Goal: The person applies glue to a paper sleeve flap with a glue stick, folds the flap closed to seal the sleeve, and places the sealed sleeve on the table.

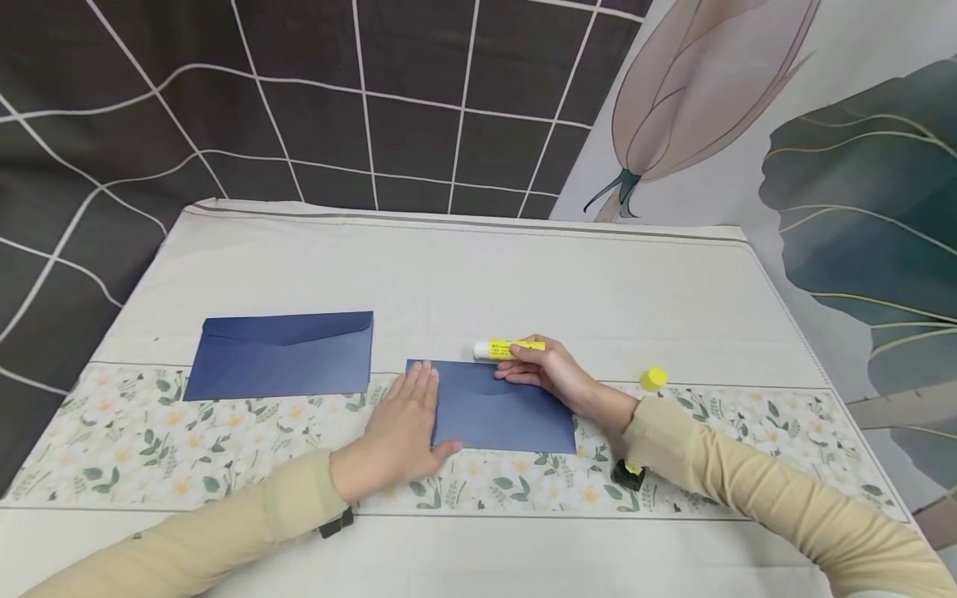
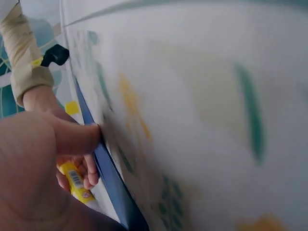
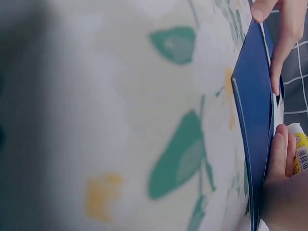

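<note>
A blue envelope (image 1: pixel 501 415) lies on the patterned band of the cloth in front of me. My left hand (image 1: pixel 399 423) rests on its left end, fingers straight and thumb spread toward the near edge. In my right hand (image 1: pixel 557 378) I hold a yellow glue stick (image 1: pixel 499 350) above the envelope's far edge, its white end pointing left. Some fingers of that hand touch or hover close over the envelope; which, I cannot tell. In the right wrist view the same envelope (image 3: pixel 252 96) appears edge-on, beside the glue stick (image 3: pixel 301 149).
Another blue envelope (image 1: pixel 280 361) lies to the left with its pointed flap along the far side. A yellow cap (image 1: pixel 654 379) sits on the cloth right of my right hand. The tablecloth (image 1: pixel 478 274) has a floral band, and a dark gridded curtain (image 1: pixel 411 100) hangs behind.
</note>
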`<action>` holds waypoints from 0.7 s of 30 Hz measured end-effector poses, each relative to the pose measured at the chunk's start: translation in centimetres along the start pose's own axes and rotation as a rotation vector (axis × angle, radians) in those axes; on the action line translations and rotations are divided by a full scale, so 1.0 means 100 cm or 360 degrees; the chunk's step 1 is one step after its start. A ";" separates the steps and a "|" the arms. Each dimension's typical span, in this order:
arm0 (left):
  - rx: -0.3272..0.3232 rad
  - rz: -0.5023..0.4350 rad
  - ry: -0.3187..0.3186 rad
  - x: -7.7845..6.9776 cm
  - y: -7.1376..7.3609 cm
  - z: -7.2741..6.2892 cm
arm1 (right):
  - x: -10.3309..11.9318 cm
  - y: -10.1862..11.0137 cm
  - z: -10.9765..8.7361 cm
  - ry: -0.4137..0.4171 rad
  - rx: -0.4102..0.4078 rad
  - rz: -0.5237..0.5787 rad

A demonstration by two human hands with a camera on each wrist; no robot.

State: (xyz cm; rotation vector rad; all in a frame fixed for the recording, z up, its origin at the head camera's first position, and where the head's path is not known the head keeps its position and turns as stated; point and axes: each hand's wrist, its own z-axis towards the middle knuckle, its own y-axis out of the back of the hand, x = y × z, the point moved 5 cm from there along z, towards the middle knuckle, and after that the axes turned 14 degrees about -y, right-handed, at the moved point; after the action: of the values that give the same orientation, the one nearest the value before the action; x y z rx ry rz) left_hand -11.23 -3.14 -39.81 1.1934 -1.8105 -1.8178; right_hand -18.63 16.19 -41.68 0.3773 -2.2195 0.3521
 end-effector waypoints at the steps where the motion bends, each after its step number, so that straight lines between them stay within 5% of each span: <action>1: -0.0003 -0.0002 0.0014 0.000 0.000 -0.001 | 0.000 0.000 0.000 -0.0002 -0.0002 -0.0005; 21: -0.0047 0.0106 0.0188 0.016 0.004 -0.014 | 0.004 0.001 0.003 -0.0185 0.0084 -0.0107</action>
State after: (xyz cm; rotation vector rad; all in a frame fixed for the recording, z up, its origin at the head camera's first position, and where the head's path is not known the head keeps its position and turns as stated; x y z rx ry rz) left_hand -11.31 -5.32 -39.72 1.1885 -1.7314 -1.6950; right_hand -19.14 16.14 -41.58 0.5112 -2.3077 0.3616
